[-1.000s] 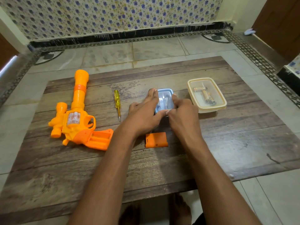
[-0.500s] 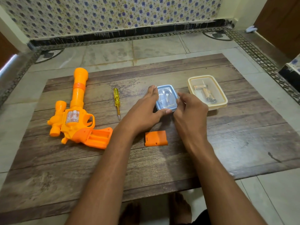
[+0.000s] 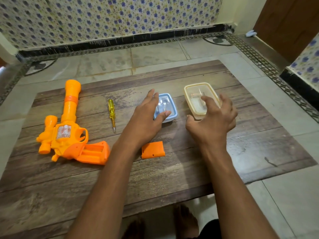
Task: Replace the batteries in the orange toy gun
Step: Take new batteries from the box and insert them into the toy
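Head view: left hand (image 3: 146, 116) lies flat and relaxed against the left side of the blue-lidded box (image 3: 168, 107), thumb tip on its lid, fingers straight, gripping nothing. Right hand (image 3: 213, 121) hovers over the near end of the yellow-lidded box (image 3: 198, 94), fingers spread and loosely bent, holding nothing; can't tell if the fingertips touch the lid. The two boxes sit near each other, not touching. Orange toy gun (image 3: 69, 128) lies on the worktop (image 3: 172, 169) well to the left of the left hand, barrel pointing away, grip compartment open and facing up. Battery cover (image 3: 152, 150) lies just behind the left wrist, apart from the gun. Yellow screwdriver (image 3: 111, 112) lies between the gun and the left hand, tip toward the person.
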